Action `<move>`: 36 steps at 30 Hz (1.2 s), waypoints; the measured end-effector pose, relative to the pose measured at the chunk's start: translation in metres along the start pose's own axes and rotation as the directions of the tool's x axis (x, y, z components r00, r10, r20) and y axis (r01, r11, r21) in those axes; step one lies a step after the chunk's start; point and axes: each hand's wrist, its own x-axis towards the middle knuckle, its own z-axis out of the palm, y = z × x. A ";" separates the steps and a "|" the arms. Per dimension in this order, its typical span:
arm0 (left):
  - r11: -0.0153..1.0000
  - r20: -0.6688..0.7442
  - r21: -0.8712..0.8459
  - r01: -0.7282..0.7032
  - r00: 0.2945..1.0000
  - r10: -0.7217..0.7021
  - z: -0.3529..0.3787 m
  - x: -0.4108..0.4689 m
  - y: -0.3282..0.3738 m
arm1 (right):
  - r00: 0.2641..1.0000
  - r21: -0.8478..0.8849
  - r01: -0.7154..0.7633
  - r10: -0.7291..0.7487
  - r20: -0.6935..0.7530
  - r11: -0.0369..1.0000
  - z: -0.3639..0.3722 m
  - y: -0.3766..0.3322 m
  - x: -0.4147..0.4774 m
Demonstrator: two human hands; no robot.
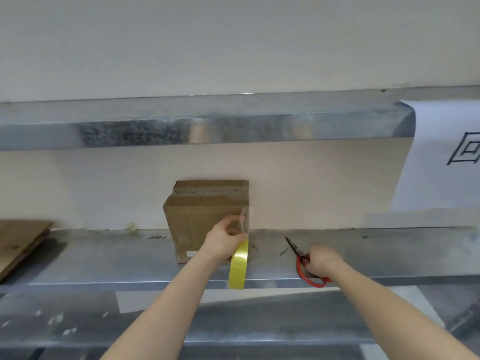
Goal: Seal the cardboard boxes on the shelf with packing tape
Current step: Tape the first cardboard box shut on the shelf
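Note:
A small brown cardboard box (202, 216) stands on the metal shelf (117, 258) against the wall, with clear tape across its top seam. My left hand (224, 239) holds the yellow roll of packing tape (238, 266) at the box's front right corner. A clear strip runs from the roll up the box edge. My right hand (320, 259) grips the red handles of the scissors (302, 261), which lie on the shelf to the right of the box, blades pointing back left.
Flattened brown cardboard (20, 242) lies at the shelf's left end. Another metal shelf (207, 126) runs overhead. A white paper sheet with a black drawn mark (441, 157) hangs at the right. More metal surfaces lie below the shelf's front edge.

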 end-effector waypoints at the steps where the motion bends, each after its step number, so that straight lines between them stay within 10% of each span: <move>1: 1.000 -0.019 0.002 -0.004 1.000 0.004 0.000 0.001 0.000 | 1.000 0.025 -0.020 0.019 0.018 1.000 -0.001 0.001 -0.002; 9: 1.000 -0.183 -0.023 -0.002 0.983 -0.003 0.016 -0.010 0.010 | 0.988 0.519 0.055 0.029 -0.153 0.853 -0.059 -0.002 -0.045; 36: 0.992 -0.228 -0.111 0.065 0.970 -0.089 0.015 -0.017 0.011 | 0.974 0.293 0.126 -0.175 0.145 0.948 -0.130 -0.091 -0.105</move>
